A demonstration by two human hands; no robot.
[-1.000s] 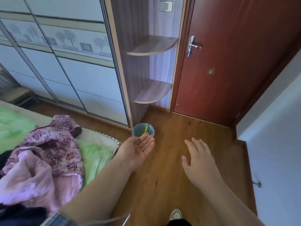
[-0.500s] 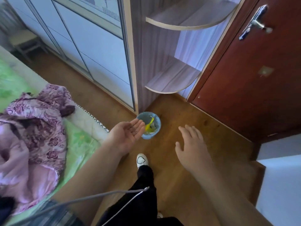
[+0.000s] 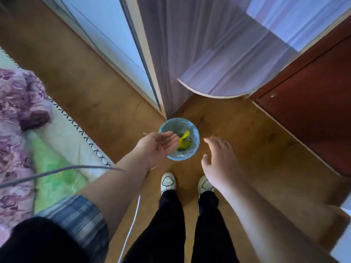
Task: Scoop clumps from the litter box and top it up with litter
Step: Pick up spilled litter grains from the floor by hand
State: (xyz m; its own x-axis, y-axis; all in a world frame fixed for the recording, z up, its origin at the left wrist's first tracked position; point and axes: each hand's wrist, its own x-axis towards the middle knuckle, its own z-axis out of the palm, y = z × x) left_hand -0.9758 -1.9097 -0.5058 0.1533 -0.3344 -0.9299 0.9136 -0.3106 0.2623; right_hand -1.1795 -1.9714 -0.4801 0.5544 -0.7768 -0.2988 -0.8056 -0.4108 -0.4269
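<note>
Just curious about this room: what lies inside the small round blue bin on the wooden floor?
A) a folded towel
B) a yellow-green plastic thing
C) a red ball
B: a yellow-green plastic thing lies in the small round blue bin, right by the fingertips of the palm-up left hand.

Black trousers, white shoes with dark outlines. On the left arm — a blue checked sleeve.

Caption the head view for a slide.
Person stands over a blue bin containing a yellow-green item, left hand palm-up at its edge, right hand open beside it.
</note>
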